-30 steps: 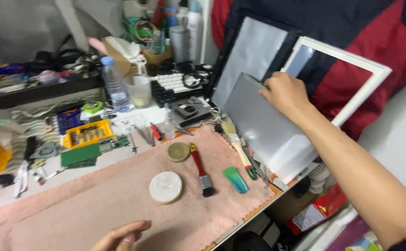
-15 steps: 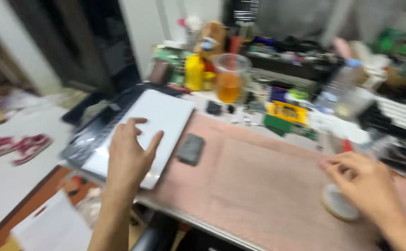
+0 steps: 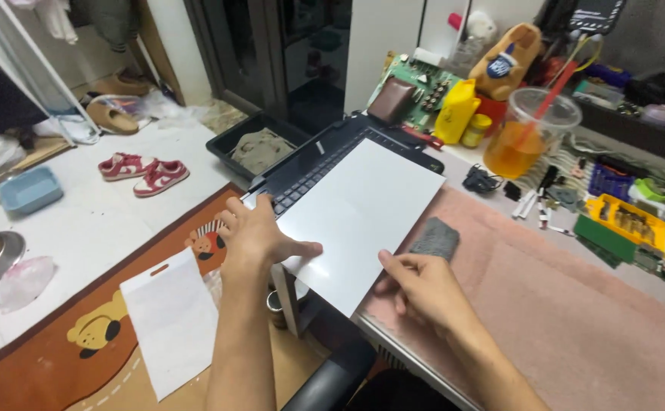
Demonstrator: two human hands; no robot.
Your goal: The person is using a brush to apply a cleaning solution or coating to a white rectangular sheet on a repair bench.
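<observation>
Left hand (image 3: 255, 236): lower centre-left of the frame, fingers spread flat, thumb pressed on the near left edge of the white sheet (image 3: 359, 217).
Right hand (image 3: 421, 288): lower centre, fingers curled together, pinching the sheet's near corner.
White sheet: centre of the frame, lying flat over the open laptop (image 3: 317, 164), its right part over the pink mat (image 3: 576, 304).
Laptop: black, keyboard showing to the left of the sheet, at the desk (image 3: 469, 156) corner.
Grey pad (image 3: 435, 238): on the mat, just beside the sheet's right edge.
Cup of orange drink (image 3: 526, 133): upper right, with a red straw.
Red shoes (image 3: 142, 171): on the floor, left.
</observation>
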